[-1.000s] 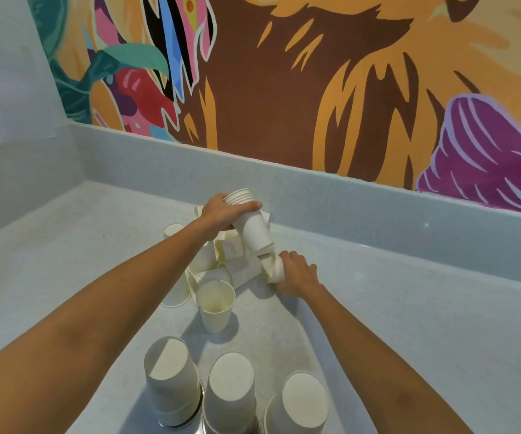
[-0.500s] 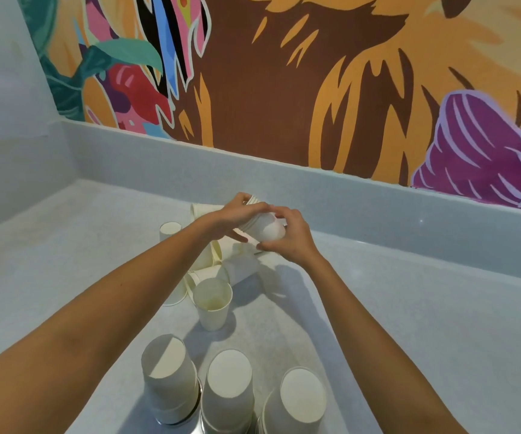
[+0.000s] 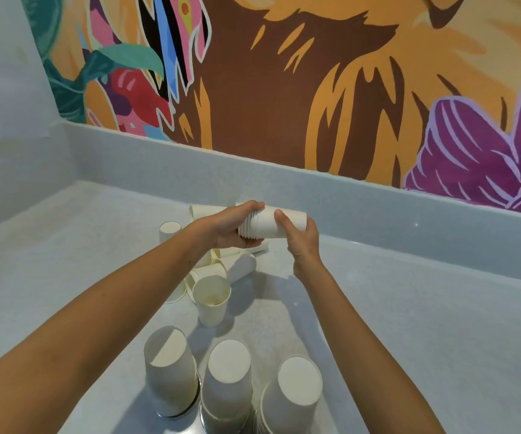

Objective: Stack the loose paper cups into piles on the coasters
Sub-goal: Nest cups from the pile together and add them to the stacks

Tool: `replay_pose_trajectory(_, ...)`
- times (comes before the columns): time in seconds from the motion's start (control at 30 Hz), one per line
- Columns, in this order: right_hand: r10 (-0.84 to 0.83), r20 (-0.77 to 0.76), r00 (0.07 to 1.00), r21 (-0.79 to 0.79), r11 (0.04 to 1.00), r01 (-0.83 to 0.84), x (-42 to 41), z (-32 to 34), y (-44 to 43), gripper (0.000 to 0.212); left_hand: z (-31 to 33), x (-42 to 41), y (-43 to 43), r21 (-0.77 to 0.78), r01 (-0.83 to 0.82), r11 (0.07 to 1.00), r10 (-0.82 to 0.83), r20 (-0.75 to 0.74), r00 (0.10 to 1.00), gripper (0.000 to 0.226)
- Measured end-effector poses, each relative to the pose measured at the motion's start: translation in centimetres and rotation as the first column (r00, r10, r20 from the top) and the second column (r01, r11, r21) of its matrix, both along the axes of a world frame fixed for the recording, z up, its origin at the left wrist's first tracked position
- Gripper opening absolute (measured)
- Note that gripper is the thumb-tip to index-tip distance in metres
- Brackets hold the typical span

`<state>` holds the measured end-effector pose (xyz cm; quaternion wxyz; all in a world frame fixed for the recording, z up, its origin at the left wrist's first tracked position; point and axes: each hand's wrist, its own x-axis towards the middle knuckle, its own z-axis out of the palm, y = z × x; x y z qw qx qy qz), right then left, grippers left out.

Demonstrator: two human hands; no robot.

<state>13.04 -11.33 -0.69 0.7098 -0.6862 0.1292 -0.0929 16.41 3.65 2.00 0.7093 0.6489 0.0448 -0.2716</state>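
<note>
Holding a nested stack of paper cups (image 3: 268, 225) sideways above the table (image 3: 409, 308), I grip its rim end in my left hand (image 3: 231, 228) while my right hand (image 3: 299, 238) curls round the base end. Its long axis runs left to right between my hands. Three upside-down piles (image 3: 227, 377) stand on coasters close to me, below my forearms; loose cups (image 3: 212, 296) lie between.
</note>
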Motion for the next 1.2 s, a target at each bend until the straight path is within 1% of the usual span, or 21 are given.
replay_pose_trajectory(0.07,0.045,0.006,0.999,0.056,0.997,-0.045,-0.7,0.1,0.0,0.063,-0.1,-0.1,0.0,0.022,-0.001,1.0,0.001,0.014,1.0,0.056)
replay_pose_trajectory(0.1,0.055,0.024,0.998,0.058,0.997,-0.056,-1.0,0.2,0.0,0.066,-0.1,-0.1,0.0,0.046,0.004,0.999,-0.005,0.018,1.0,0.057)
replay_pose_trajectory(0.13,0.054,0.047,0.997,0.034,0.998,-0.055,-1.3,0.4,-0.1,0.071,0.0,-0.2,0.1,0.079,0.008,0.997,-0.009,0.012,1.0,0.057)
replay_pose_trajectory(0.23,0.0,0.115,0.993,-0.12,0.993,0.014,-2.4,1.0,-0.3,0.085,0.9,-1.0,0.2,0.144,-0.008,0.989,0.009,-0.008,1.0,0.051)
replay_pose_trajectory(0.3,-0.017,0.191,0.981,-0.174,0.983,0.05,-3.0,1.2,-0.3,0.084,1.6,-1.6,0.0,0.139,-0.048,0.989,0.048,0.005,0.999,0.045)
replay_pose_trajectory(0.37,0.009,0.255,0.967,-0.195,0.98,0.042,-3.7,1.3,-0.1,0.077,1.8,-2.1,0.0,0.123,-0.041,0.991,0.042,-0.005,0.999,0.042)
replay_pose_trajectory(0.43,0.067,0.236,0.97,-0.23,0.973,-0.011,-4.0,1.6,0.1,0.075,1.9,-3.0,0.0,0.054,0.017,0.998,-0.015,-0.039,0.999,0.039)
replay_pose_trajectory(0.5,0.155,0.156,0.976,-0.291,0.951,-0.104,-4.3,1.9,0.3,0.081,2.1,-3.8,0.0,-0.002,0.06,0.998,-0.06,-0.054,0.997,0.036)
replay_pose_trajectory(0.57,0.225,0.097,0.97,-0.344,0.922,-0.179,-4.8,2.5,0.1,0.084,2.6,-4.4,0.0,0.051,0.126,0.991,-0.125,-0.01,0.992,0.033)
replay_pose_trajectory(0.67,0.29,0.064,0.955,-0.424,0.874,-0.238,-6.1,4.3,-0.3,0.08,4.2,-5.4,0.7,0.128,0.201,0.971,-0.21,0.054,0.976,0.035)
replay_pose_trajectory(0.73,0.338,0.028,0.941,-0.51,0.814,-0.277,-7.2,6.1,-0.6,0.079,6.0,-6.8,1.1,0.162,0.227,0.96,-0.249,0.13,0.96,0.032)
replay_pose_trajectory(0.83,0.342,-0.013,0.94,-0.625,0.73,-0.274,-9.5,8.4,0.1,0.079,9.1,-9.4,2.3,0.233,0.303,0.924,-0.358,0.255,0.898,0.028)
replay_pose_trajectory(0.9,0.336,-0.004,0.942,-0.659,0.707,-0.255,-11.2,9.5,1.1,0.078,10.5,-11.0,3.3,0.241,0.367,0.899,-0.428,0.3,0.852,0.033)
replay_pose_trajectory(1.0,0.332,-0.028,0.943,-0.715,0.653,-0.251,-13.4,10.4,2.7,0.077,11.5,-12.7,4.2,0.327,0.38,0.865,-0.486,0.365,0.794,0.045)
replay_pose_trajectory(1.07,0.304,-0.035,0.952,-0.714,0.659,-0.236,-14.8,10.7,3.7,0.075,11.7,-13.6,4.5,0.371,0.352,0.859,-0.492,0.412,0.767,0.056)
replay_pose_trajectory(1.13,0.259,-0.026,0.966,-0.677,0.706,-0.208,-16.0,10.7,5.0,0.073,11.7,-14.3,5.1,0.406,0.328,0.853,-0.497,0.438,0.749,0.063)
replay_pose_trajectory(1.2,0.216,-0.002,0.976,-0.633,0.755,-0.169,-17.1,10.3,6.7,0.071,11.6,-14.9,6.1,0.45,0.295,0.843,-0.504,0.469,0.725,0.064)
